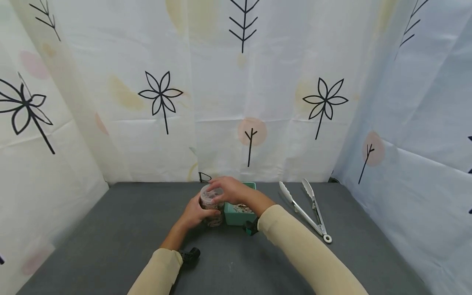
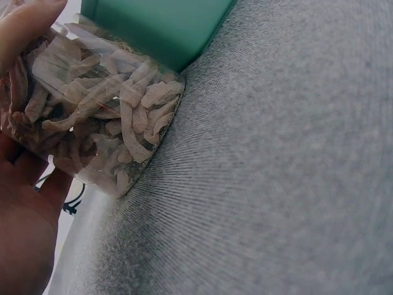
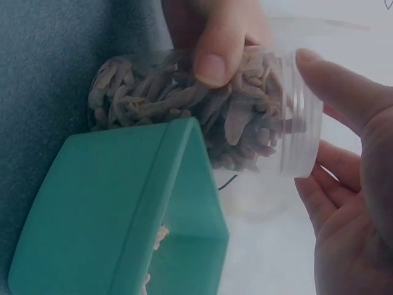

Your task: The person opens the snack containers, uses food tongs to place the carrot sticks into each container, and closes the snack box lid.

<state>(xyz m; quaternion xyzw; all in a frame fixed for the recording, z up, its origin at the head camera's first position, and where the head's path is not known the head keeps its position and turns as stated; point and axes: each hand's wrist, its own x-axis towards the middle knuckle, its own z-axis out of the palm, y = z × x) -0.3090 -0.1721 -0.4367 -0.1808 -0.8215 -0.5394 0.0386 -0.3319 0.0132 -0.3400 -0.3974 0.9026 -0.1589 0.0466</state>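
A clear plastic jar of pale brownish dried strips stands upright on the grey table. My left hand grips it round the side, with the thumb across its front. The right hand is over the top, its thumb and fingers on opposite edges of the translucent lid. In the right wrist view the lid sits on the jar's mouth. Just right of the jar is a green rectangular container, with some light pieces inside; my right forearm hides part of it.
Metal tongs with white tips lie spread on the right of the grey table. Patterned white curtains stand behind the table and at both sides.
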